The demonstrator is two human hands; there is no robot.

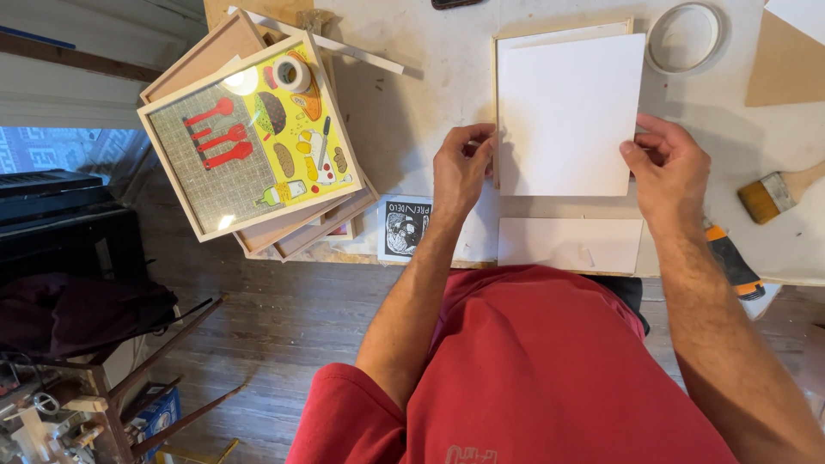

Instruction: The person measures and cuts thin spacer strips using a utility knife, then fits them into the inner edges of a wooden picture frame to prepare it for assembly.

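Note:
A white rectangular board point(569, 112) lies over a light wooden frame point(496, 103) on the white worktable point(430, 94). My left hand point(460, 167) pinches the frame's left rail and the board's lower left edge. My right hand point(666, 167) grips the board's right edge near its lower corner. A second white sheet point(569, 245) lies flat just below the board, near the table's front edge.
A stack of wooden frames point(258, 137) with a colourful food print sits at the table's left, a tape roll point(293, 74) on top. A small black-and-white print point(404, 226), a tape ring point(685, 39), a paintbrush point(773, 193), brown card point(786, 64) and an orange-handled tool point(732, 262) lie around.

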